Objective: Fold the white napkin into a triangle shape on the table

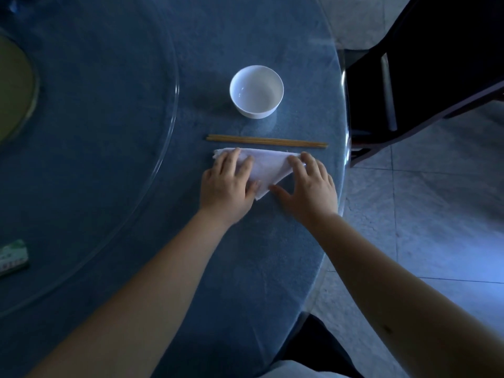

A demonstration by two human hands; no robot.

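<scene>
The white napkin (268, 166) lies flat on the blue table (245, 268) as a triangle, its long edge toward the chopsticks and its point toward me. My left hand (227, 188) rests palm down on the napkin's left part, fingers spread and pressing on the cloth. My right hand (309, 186) lies palm down at the napkin's right corner, fingertips on the cloth and thumb on the table beside the lower edge. Neither hand grips anything.
A pair of wooden chopsticks (267, 141) lies just beyond the napkin, and a white bowl (256, 91) stands behind them. A glass turntable edge (174, 85) curves at the left, with a green-white packet (12, 257). A dark chair (409, 85) stands right of the table.
</scene>
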